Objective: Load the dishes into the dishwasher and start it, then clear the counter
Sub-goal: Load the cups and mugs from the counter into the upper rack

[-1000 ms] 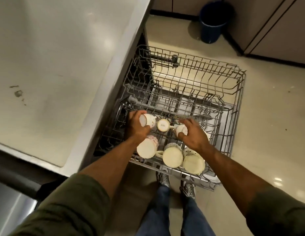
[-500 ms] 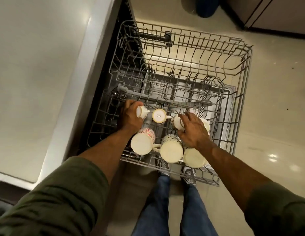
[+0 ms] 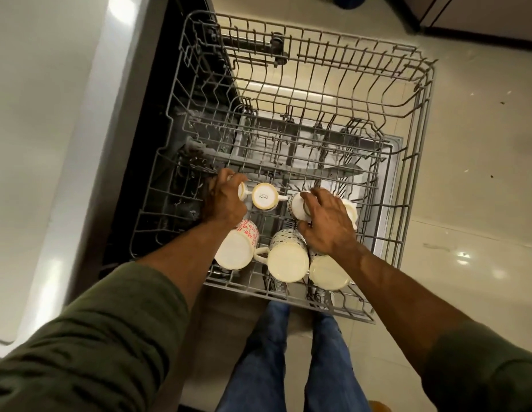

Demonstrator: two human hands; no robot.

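while left hand (image 3: 223,200) grips small cup (image 3: 242,191), rack (image 3: 419,162)

The left hand (image 3: 223,200) hides most of a small cup (image 3: 242,191). At twelve o'clock, a blue bucket (image 3: 345,0) is cut off by the edge.

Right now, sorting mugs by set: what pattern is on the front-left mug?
Red star-like motifs on white on the front-left mug, head view.
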